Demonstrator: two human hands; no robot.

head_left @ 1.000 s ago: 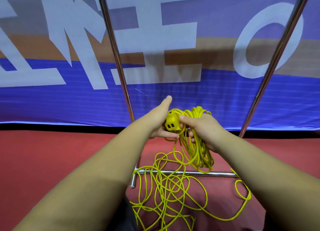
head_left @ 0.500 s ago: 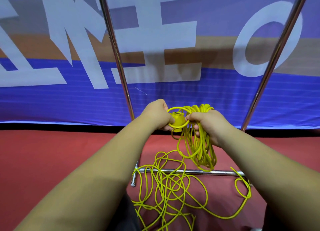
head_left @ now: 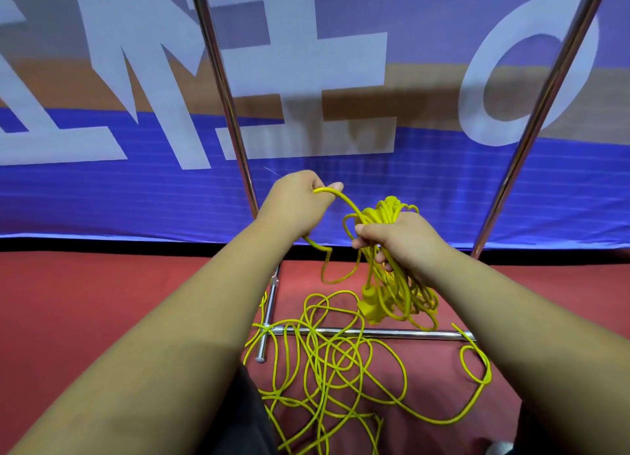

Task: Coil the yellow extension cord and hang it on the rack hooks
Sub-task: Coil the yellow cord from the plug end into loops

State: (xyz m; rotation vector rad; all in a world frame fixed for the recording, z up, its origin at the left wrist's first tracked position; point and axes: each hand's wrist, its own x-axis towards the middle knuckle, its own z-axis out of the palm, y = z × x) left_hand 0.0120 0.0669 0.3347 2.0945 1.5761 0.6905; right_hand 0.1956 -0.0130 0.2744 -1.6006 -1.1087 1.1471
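Head | left hand (head_left: 296, 203) pinches yellow cord (head_left: 388, 211) | right hand (head_left: 407, 241) grips its coil | loops cross rack bar (head_left: 402, 334) | banner (head_left: 102, 195) behind

Sports hall: red flooring (head_left: 102, 301), printed banner (head_left: 102, 199)

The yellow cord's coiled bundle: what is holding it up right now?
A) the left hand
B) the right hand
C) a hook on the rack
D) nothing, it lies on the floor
B: the right hand grips the coiled bundle; the left hand holds only one strand leading to it.
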